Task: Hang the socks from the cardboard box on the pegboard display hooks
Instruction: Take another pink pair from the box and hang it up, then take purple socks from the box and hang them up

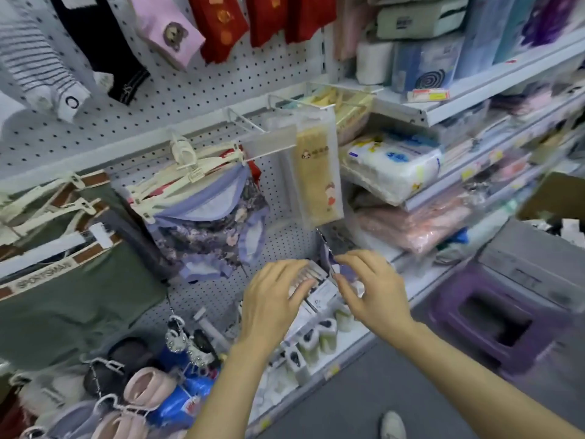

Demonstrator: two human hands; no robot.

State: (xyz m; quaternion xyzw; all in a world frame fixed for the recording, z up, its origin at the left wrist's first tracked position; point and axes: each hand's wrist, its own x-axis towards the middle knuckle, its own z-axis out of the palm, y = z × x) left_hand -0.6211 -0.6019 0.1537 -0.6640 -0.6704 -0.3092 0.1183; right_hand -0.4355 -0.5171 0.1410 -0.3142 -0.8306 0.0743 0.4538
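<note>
My left hand (272, 299) rests with fingers spread on a stack of carded socks (316, 293) hanging low on the white pegboard (190, 90). My right hand (370, 286) pinches the purple top of a sock pair (343, 274) at a metal hook (324, 245) that sticks out of the board. More white and black socks (316, 340) hang in a row just below my hands. The cardboard box (554, 198) shows at the right edge, partly out of frame.
Striped, black, pink and red socks (218, 23) hang along the top. Underwear on hangers (202, 210) and a packaged item (319, 172) hang above my hands. Shelves of packed goods (395, 166) stand to the right, a purple stool (493, 315) on the floor.
</note>
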